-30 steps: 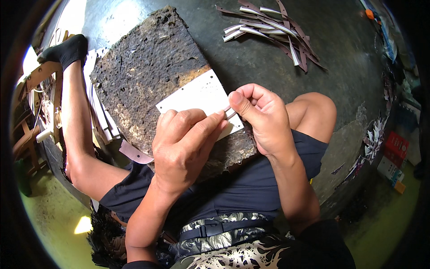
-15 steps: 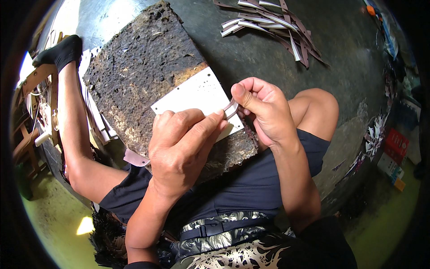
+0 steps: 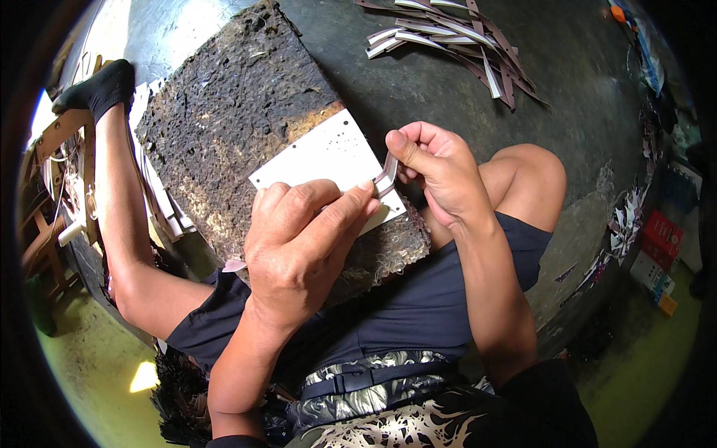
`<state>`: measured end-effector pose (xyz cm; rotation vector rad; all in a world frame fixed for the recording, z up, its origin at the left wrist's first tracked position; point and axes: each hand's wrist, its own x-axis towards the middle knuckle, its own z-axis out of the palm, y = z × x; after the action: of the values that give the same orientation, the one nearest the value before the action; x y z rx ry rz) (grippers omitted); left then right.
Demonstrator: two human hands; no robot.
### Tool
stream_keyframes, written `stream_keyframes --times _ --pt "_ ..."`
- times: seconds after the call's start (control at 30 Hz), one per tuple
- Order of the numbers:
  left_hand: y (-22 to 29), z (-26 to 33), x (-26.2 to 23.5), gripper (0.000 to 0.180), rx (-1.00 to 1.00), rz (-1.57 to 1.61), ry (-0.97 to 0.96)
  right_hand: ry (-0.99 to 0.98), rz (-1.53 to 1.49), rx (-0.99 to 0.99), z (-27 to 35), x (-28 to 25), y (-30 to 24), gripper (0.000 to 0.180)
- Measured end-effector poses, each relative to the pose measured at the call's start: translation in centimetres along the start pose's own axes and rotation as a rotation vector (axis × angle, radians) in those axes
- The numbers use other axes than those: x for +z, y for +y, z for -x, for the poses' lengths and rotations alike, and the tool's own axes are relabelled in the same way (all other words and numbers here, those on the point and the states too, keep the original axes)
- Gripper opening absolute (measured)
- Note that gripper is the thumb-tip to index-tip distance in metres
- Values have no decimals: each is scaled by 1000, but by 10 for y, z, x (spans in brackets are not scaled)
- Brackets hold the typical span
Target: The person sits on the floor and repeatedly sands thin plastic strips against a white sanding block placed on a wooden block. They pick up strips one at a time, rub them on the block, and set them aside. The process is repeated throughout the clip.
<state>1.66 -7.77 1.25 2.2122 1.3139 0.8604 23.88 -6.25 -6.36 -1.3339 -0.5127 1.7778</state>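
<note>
A thin brown-and-white strip (image 3: 387, 179) bends upward at the right edge of a white plate (image 3: 321, 153), which has small holes in it. My left hand (image 3: 295, 243) rests over the plate's near side. Its index fingertip presses the strip against the plate, and its other fingers are curled. My right hand (image 3: 441, 175) pinches the strip's raised end between thumb and fingers, just off the plate's right edge. A pinkish-brown tip (image 3: 234, 265) shows beside my left hand; whether it belongs to the same strip is hidden under the hand.
The plate lies on a thick, rough, dark block (image 3: 231, 104) between my legs. A pile of brown and white strips (image 3: 463, 45) lies on the dark floor beyond. More white strips (image 3: 160, 198) lie left of the block. A red box (image 3: 661, 243) is at far right.
The pinkish-brown tip beside my left hand has drawn in toward the hand, and less of it shows. My right hand has risen slightly, and the strip's end stands more steeply.
</note>
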Motion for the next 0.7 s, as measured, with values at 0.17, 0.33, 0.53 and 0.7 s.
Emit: stream_keyframes --times 0.17,0.33,0.53,0.7 --pt "-1 -1 0 33 0 2 -2 29 54 -2 -9 -5 5 26" --pt "-1 -1 -1 33 3 0 -8 31 115 28 -16 -12 7 23" --pt "-2 -1 -1 34 5 16 -12 93 182 -2 -21 -12 8 23" --pt "-3 -1 -1 33 14 11 -7 194 353 -21 -29 -8 10 26"
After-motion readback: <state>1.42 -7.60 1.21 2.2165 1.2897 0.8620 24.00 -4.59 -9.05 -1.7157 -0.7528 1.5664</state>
